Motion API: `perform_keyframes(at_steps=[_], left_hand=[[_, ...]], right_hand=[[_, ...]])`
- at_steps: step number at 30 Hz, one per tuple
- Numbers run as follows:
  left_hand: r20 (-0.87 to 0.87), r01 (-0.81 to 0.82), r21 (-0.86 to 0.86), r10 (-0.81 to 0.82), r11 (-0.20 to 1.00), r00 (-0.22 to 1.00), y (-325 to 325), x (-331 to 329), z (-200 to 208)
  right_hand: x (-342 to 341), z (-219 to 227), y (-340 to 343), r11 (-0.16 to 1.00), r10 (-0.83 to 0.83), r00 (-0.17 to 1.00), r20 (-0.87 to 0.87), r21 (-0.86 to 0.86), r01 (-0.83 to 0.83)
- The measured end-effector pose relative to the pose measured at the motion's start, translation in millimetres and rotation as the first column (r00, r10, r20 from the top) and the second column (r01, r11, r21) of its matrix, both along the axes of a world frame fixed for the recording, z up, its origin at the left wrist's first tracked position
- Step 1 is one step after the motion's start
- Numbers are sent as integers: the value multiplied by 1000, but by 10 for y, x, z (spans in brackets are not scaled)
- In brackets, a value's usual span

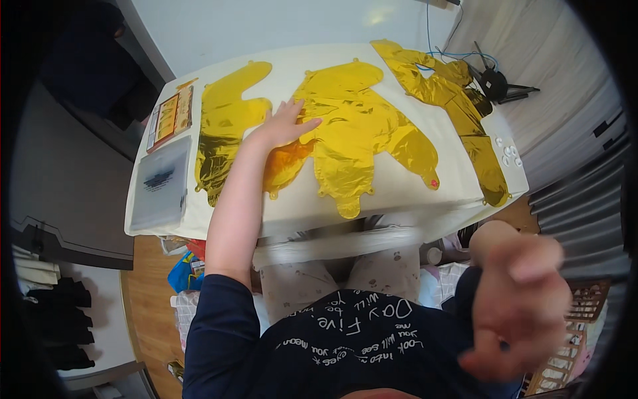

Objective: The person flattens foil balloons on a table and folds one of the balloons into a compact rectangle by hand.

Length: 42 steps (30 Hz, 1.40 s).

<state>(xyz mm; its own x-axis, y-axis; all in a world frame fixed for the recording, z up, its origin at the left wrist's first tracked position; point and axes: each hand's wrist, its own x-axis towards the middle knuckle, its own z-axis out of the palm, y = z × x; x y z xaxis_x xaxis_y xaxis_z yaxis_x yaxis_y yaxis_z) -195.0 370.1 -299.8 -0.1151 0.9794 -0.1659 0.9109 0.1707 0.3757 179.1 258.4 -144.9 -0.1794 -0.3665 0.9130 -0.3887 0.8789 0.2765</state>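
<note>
My left hand (pixel 284 126) rests with spread fingers on the left side of a flat gold foil balloon (pixel 345 120), in the middle of the table. An orange-tinted part of the foil shows beside my left wrist, and a small red mark sits at the balloon's lower right tip. To the left lies another flat gold foil balloon (pixel 229 113), partly behind my forearm. A third gold foil piece (pixel 465 120) stretches down the table's right side. My right hand (pixel 522 306) is raised close to the camera, off the table's edge. Its fingers are bent and blurred, so what they hold, if anything, cannot be told.
On the white-covered table (pixel 392 199), a printed card (pixel 171 118) and a clear plastic sleeve (pixel 159 186) lie at the left. Small white rings (pixel 510 154) are at the right edge, near a black router (pixel 493 84) with cables. A wooden crib-like rail (pixel 565 332) stands lower right.
</note>
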Motion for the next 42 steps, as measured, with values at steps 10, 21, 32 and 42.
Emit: perform_keyframes(at_steps=[10,21,32,42], left_hand=[[-17,67,44,-67,997,998,138,185,41],[-102,76,36,-72,996,992,136,203,-25],[-154,63,25,-59,998,986,109,245,-10],[-181,60,76,-45,995,982,116,256,-60]], right_hand=[[-470,-1510,462,709,-343,432,834,-71,701],[-342,-1545,574,687,-206,329,921,-103,719],[-286,-1504,628,675,-184,302,935,-103,731],[-297,-1468,666,667,-154,306,939,-130,734]])
